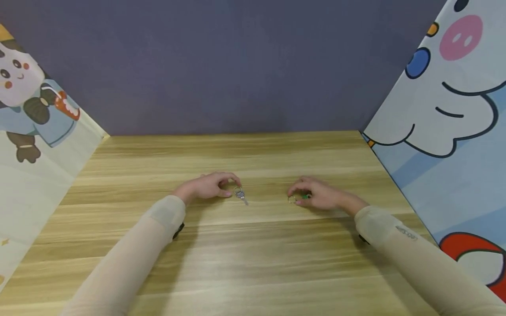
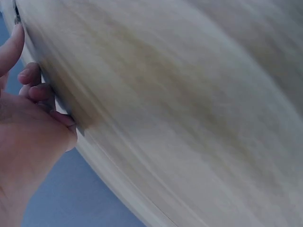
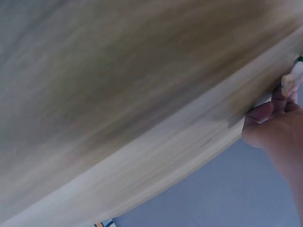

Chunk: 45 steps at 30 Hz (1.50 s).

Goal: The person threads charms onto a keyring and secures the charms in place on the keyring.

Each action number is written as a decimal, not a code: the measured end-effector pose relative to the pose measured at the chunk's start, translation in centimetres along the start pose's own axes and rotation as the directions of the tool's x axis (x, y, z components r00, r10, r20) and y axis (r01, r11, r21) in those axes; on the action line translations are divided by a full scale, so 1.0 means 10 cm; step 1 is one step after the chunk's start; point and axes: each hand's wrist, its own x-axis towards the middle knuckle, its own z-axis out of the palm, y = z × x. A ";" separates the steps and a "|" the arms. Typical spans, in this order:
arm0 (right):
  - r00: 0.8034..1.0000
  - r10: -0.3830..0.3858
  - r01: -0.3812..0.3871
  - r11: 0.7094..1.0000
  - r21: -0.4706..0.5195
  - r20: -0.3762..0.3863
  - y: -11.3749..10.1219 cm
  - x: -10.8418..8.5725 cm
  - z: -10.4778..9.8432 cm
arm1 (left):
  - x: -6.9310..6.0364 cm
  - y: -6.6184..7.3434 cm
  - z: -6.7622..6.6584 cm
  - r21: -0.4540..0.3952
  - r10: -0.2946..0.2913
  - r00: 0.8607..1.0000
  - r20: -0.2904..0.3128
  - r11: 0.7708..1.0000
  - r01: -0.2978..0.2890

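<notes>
A silver key (image 1: 243, 198) on a metal ring (image 1: 237, 190) is at the fingertips of my left hand (image 1: 213, 185), its blade pointing down and right. The index finger and thumb curve round that ring. My right hand (image 1: 318, 194) has its thumb and index finger at a second, gold-coloured ring (image 1: 291, 199). A small green piece (image 1: 305, 197) shows beneath its curled fingers. In the left wrist view my left hand (image 2: 28, 127) is at the left edge; the key is not clear there. My right hand (image 3: 279, 123) is at the right edge of the right wrist view.
Both hands are low over a wood-grain tabletop (image 1: 237, 263). A dark grey panel (image 1: 237, 66) rises behind it, and cartoon-printed panels stand at the left (image 1: 35, 175) and right (image 1: 466, 184).
</notes>
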 end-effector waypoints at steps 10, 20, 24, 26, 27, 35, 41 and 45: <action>0.998 0.063 -0.063 0.998 -0.031 0.001 -0.07 -0.01 0.01 | 0.05 0.02 0.01 0.029 -0.022 1.000 -0.004 0.999 0.022; 0.998 0.064 -0.062 0.996 -0.067 0.021 -0.06 0.01 0.00 | 0.09 0.07 0.03 0.114 -0.033 0.999 -0.030 0.993 0.036; 0.998 0.036 -0.034 0.999 -0.041 0.053 -0.05 0.00 -0.03 | 0.09 0.08 0.04 0.112 -0.035 0.999 -0.033 0.993 0.039; 0.998 0.028 -0.026 0.999 -0.037 0.061 -0.05 0.00 -0.04 | 0.09 0.09 0.04 0.108 -0.038 0.999 -0.035 0.993 0.041; 0.998 0.029 -0.027 0.999 -0.034 0.063 -0.06 0.00 -0.04 | 0.09 0.09 0.04 0.105 -0.041 0.998 -0.037 0.993 0.045; 0.997 0.042 -0.042 0.999 0.004 0.066 -0.07 0.01 -0.05 | 0.10 0.10 0.06 0.089 -0.065 0.997 -0.045 0.994 0.069; 0.998 0.028 -0.032 0.998 0.053 0.064 -0.07 0.01 -0.07 | 0.11 0.11 0.06 0.097 -0.066 0.996 -0.052 0.993 0.071; 0.998 0.020 -0.022 0.999 0.045 0.052 -0.07 0.02 -0.07 | 0.11 0.12 0.06 0.090 -0.072 0.996 -0.051 0.993 0.077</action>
